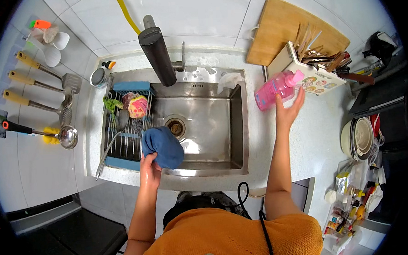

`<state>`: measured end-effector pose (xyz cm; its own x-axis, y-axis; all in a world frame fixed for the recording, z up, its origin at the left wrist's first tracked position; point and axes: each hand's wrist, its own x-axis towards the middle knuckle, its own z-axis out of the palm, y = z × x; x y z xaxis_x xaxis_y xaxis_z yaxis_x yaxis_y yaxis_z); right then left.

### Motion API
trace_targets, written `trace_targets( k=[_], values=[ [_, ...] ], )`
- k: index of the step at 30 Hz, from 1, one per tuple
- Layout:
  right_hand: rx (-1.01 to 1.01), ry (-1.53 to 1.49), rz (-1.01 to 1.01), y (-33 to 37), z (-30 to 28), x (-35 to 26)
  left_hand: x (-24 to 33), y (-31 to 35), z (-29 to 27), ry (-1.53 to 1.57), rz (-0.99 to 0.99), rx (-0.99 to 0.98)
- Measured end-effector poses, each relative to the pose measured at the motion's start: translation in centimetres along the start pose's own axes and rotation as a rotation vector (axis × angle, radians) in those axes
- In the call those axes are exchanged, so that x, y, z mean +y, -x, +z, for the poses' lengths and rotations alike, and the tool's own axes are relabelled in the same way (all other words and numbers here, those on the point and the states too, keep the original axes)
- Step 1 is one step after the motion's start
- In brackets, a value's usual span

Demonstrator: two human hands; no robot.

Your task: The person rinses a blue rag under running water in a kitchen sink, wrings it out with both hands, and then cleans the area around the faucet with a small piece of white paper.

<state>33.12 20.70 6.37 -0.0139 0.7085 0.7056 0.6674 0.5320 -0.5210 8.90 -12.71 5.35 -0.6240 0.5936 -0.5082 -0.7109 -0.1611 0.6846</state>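
My left hand [151, 169] is closed on the edge of a dark blue, rounded, bowl-like thing [162, 148], held over the sink's [205, 146] front left part. The thing's inner side is hidden. On the counter right of the sink is a pink see-through pump bottle [271, 92]. My right hand [288, 110] is at its near side, thumb and fingers spread apart. The thumb overlaps the bottle in the picture; I cannot tell whether it touches.
A blue-ended drying rack [131, 163] in the sink's left side holds a patterned sponge-like item [138, 107], greens [112, 104] and a long-handled utensil [108, 153]. The dark faucet [158, 56] overhangs the sink. Behind the bottle stand a utensil holder [283, 61] and cutting board [272, 27].
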Motion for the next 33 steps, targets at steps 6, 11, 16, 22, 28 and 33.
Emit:
trace_targets(
  k=[6, 11, 16, 22, 28, 33],
  values=[
    [-0.418, -0.373, 0.224, 3.9, 2.4, -5.5, -0.3, -1.0, -0.6, 0.052, 0.019, -0.013],
    [-0.594, 0.034, 0.315, 3.2, 12.0, -4.0, -0.9, -0.7, -1.4, 0.062, -0.014, 0.026],
    [-0.71, 0.205, 0.22, 3.0, 16.8, -3.8, -1.4, 0.5, -2.4, 0.065, -0.058, 0.086],
    [-0.361, -0.043, 0.047, 1.4, 19.0, 0.0, -2.0, 1.5, -3.2, 0.054, -0.061, 0.088],
    [-0.479, 0.095, 0.043, 2.0, 23.4, -0.5, -0.9, 1.8, -2.1, 0.032, -0.035, 0.113],
    [-0.608, -0.115, -0.271, 2.1, 28.7, -0.8, -0.2, 2.3, -1.9, 0.006, -0.047, 0.135]
  ],
)
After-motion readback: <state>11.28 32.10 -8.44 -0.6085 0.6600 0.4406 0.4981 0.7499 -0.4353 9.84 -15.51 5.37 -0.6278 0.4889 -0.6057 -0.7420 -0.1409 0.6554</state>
